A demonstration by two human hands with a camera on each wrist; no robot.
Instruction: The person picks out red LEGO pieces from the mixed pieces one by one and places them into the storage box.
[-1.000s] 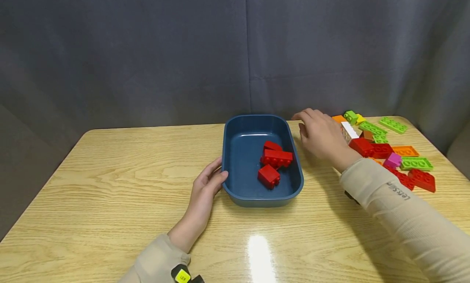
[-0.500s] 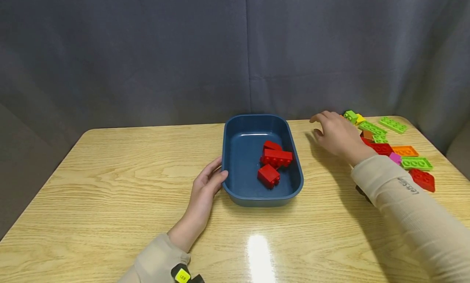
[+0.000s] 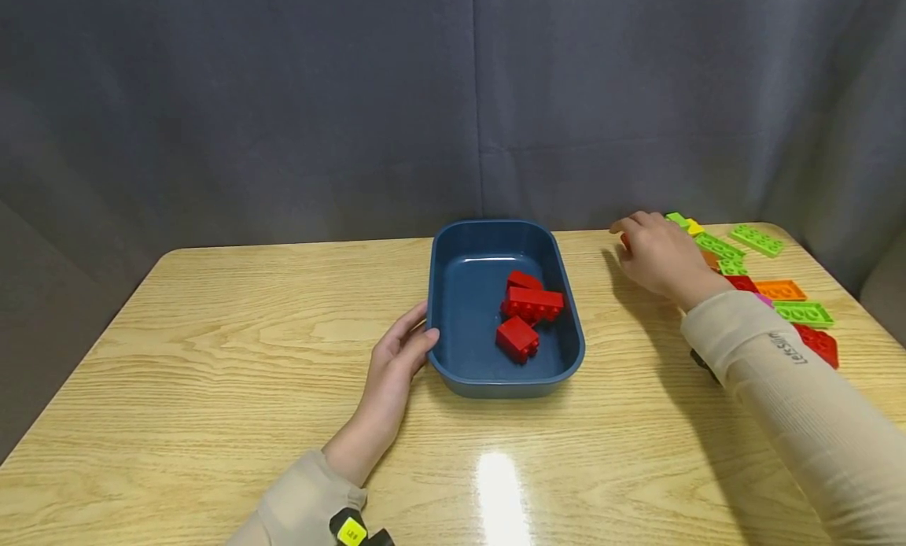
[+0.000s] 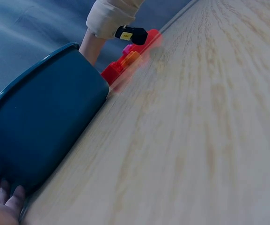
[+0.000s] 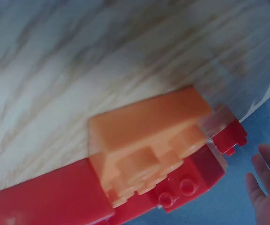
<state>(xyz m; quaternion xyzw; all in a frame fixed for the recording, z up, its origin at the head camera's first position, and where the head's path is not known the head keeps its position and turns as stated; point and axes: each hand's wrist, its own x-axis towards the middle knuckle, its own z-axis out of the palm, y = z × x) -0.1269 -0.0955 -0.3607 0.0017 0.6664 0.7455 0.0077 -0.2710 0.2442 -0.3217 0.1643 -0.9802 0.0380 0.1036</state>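
Observation:
My left hand (image 3: 396,365) rests against the left side of a dark blue tub (image 3: 453,377), thumb at its rim. Several red bricks (image 3: 534,302) lie inside the tub's right half. Over the left edge of a pile of toy building bricks is my right hand (image 3: 661,255), fingers spread and slightly bent. A bit of a red brick (image 3: 624,241) shows between its thumb and index finger. The right wrist view has the right hand (image 5: 268,180) apart from a small red brick (image 5: 230,137), with an orange brick (image 5: 149,124) large in front.
Green plates (image 3: 757,240), an orange plate (image 3: 781,291) and a red brick (image 3: 817,344) lie loose on the table's right side. The right forearm hides part of the pile. A dark grey curtain (image 3: 318,105) hangs behind the wooden table (image 3: 248,357).
My right hand has moved right, away from the tub, to the edge of the brick pile. Its forearm covers more bricks now. The left hand and tub have stayed put.

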